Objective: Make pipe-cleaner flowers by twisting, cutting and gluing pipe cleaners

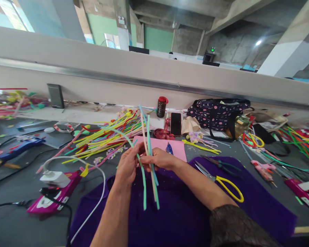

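My left hand (pixel 127 167) is closed on a mint-green pipe cleaner (pixel 144 192), which curves up and left above the fingers and hangs straight below them. Right beside it, my right hand (pixel 162 158) pinches a small bunch of pipe cleaners (pixel 148 137) in pale pink, light blue and green, held roughly upright. Both hands meet over a dark purple cloth (pixel 170 216), fingertips close together. Where the strands cross between the fingers is partly hidden. On the cloth to the right lie yellow-handled scissors (pixel 229 188) and dark-handled pliers (pixel 225 165).
Behind my hands are a heap of coloured pipe cleaners (pixel 113 133), pink paper (pixel 179 148), a phone (pixel 175 124) and a bottle (pixel 161 107). A power strip (pixel 67 187) with a white cable lies left. Glue guns (pixel 20 148) and a patterned bag (pixel 216 113) flank the table.
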A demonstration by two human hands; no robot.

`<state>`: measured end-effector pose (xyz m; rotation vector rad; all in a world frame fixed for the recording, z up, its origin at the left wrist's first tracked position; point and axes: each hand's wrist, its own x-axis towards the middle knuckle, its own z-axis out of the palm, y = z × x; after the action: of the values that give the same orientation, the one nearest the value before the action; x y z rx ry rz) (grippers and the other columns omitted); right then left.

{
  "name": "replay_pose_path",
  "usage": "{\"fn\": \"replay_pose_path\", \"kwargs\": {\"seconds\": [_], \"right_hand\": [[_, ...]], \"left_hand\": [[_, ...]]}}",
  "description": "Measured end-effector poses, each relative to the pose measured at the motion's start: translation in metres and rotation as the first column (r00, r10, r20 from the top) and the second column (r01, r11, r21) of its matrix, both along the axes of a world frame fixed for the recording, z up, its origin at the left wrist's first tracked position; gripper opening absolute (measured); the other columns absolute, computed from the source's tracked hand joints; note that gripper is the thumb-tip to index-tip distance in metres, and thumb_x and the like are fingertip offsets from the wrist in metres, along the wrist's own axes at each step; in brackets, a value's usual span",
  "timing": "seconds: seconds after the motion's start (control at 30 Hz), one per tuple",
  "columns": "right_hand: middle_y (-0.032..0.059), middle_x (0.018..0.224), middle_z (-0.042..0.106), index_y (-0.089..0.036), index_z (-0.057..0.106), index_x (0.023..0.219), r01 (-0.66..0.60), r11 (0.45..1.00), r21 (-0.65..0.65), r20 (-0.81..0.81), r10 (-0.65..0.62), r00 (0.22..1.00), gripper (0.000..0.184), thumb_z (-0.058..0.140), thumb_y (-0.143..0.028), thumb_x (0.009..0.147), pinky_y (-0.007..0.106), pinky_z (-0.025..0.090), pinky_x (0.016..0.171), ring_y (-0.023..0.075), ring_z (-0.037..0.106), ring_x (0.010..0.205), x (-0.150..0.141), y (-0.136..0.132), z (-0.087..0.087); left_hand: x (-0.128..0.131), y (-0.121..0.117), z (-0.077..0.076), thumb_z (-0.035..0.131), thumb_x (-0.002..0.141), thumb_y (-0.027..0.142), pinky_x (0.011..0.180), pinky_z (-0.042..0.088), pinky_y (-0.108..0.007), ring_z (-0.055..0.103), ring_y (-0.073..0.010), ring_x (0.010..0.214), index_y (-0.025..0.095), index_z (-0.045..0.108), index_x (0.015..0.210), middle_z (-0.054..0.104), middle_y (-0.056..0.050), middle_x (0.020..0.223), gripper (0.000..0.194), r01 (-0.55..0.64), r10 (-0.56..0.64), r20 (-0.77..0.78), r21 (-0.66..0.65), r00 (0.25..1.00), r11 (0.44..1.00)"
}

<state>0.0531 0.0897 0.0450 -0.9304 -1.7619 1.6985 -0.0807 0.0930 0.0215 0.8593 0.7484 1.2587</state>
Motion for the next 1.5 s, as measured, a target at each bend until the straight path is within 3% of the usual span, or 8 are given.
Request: {"fn": "replay_pose_path", "kwargs": {"seconds": [0.2, 0.4, 0.5, 0.63, 0.77, 0.9, 1.23, 1.5], "right_hand": [[-0.0026, 0.043, 0.051, -0.012, 0.054, 0.066, -0.189, 0.963, -0.190, -0.208, 0.149, 0.967, 0.042, 0.051, -0.052, 0.075, 0.017, 0.016, 0.027, 0.0032, 0.030, 0.027, -0.006, 0.003, -0.021], [-0.0003, 0.044, 0.052, -0.011, 0.057, 0.066, -0.113, 0.974, -0.197, -0.076, 0.099, 0.992, 0.049, 0.045, -0.057, 0.076, 0.017, 0.018, 0.029, 0.0035, 0.032, 0.027, -0.005, -0.004, -0.030], [0.0017, 0.056, 0.059, -0.013, 0.059, 0.071, 0.082, 0.997, 0.003, 0.172, -0.082, 0.982, 0.040, 0.048, -0.051, 0.077, 0.018, 0.024, 0.031, 0.0068, 0.045, 0.034, 0.009, -0.003, -0.022], [-0.0010, 0.057, 0.057, -0.016, 0.059, 0.070, 0.384, 0.842, 0.379, 0.122, -0.457, 0.881, 0.026, 0.053, -0.040, 0.076, 0.020, 0.031, 0.038, 0.0072, 0.044, 0.038, 0.026, 0.004, 0.000], [-0.0005, 0.064, 0.060, -0.020, 0.065, 0.081, 0.394, 0.706, 0.589, 0.020, -0.499, 0.866, 0.017, 0.054, -0.033, 0.076, 0.022, 0.036, 0.047, 0.0108, 0.050, 0.050, 0.021, 0.011, 0.015], [0.0004, 0.066, 0.062, -0.022, 0.066, 0.076, 0.345, 0.659, 0.669, 0.092, -0.534, 0.840, 0.012, 0.056, -0.027, 0.073, 0.024, 0.038, 0.058, 0.0141, 0.056, 0.061, 0.007, 0.020, 0.011], [-0.0058, 0.047, 0.043, -0.017, 0.060, 0.070, 0.506, 0.839, 0.200, -0.142, -0.487, 0.862, 0.022, 0.063, -0.038, 0.065, 0.020, 0.018, 0.036, 0.0047, 0.029, 0.037, 0.006, 0.033, 0.003], [-0.0036, 0.057, 0.051, -0.019, 0.051, 0.074, 0.534, 0.834, -0.140, -0.434, -0.536, 0.724, 0.021, 0.063, -0.035, 0.065, 0.016, 0.019, 0.033, 0.0038, 0.034, 0.038, 0.046, 0.051, 0.016]], "left_hand": [[-0.004, -0.009, 0.003, 0.057, 0.073, 0.035, 0.051, 0.049, -0.023, 0.062, -0.0161, 0.060, 0.012, 0.061, 0.103, 0.066, -0.007, 0.071, 0.038, 0.267, -0.265, 0.040, -0.072, 0.964, 0.961], [-0.003, -0.006, -0.006, 0.058, 0.071, 0.040, 0.044, 0.045, -0.022, 0.058, -0.0139, 0.050, 0.010, 0.064, 0.090, 0.064, -0.007, 0.065, 0.036, 0.214, -0.218, -0.027, -0.103, 0.976, 0.971], [-0.002, -0.003, -0.007, 0.059, 0.071, 0.039, 0.051, 0.046, -0.021, 0.059, -0.0126, 0.055, 0.011, 0.061, 0.080, 0.064, -0.005, 0.066, 0.030, -0.002, 0.002, -0.007, -0.074, 1.000, 0.997], [0.000, -0.003, -0.006, 0.058, 0.070, 0.043, 0.051, 0.044, -0.022, 0.060, -0.0139, 0.055, 0.012, 0.059, 0.084, 0.061, -0.003, 0.059, 0.034, -0.018, 0.016, -0.028, -0.072, 0.999, 0.997], [0.007, -0.006, -0.007, 0.056, 0.071, 0.044, 0.047, 0.040, -0.021, 0.054, -0.0110, 0.045, 0.012, 0.059, 0.086, 0.057, 0.000, 0.053, 0.036, 0.066, -0.071, -0.116, -0.048, 0.991, 0.997], [0.014, -0.007, -0.012, 0.054, 0.073, 0.045, 0.044, 0.037, -0.019, 0.048, -0.0078, 0.040, 0.011, 0.056, 0.060, 0.053, 0.000, 0.046, 0.036, 0.037, -0.025, -0.291, 0.037, 0.956, 0.999], [0.006, -0.004, -0.010, 0.059, 0.073, 0.032, 0.044, 0.044, -0.017, 0.053, -0.0076, 0.050, 0.012, 0.059, 0.092, 0.054, 0.001, 0.059, 0.028, 0.223, -0.215, 0.074, -0.129, 0.974, 0.966], [0.002, 0.001, -0.014, 0.055, 0.076, 0.020, 0.055, 0.051, -0.024, 0.061, -0.0127, 0.061, 0.011, 0.059, 0.090, 0.061, -0.005, 0.069, 0.017, 0.173, -0.126, 0.228, -0.196, 0.966, 0.965]]}}
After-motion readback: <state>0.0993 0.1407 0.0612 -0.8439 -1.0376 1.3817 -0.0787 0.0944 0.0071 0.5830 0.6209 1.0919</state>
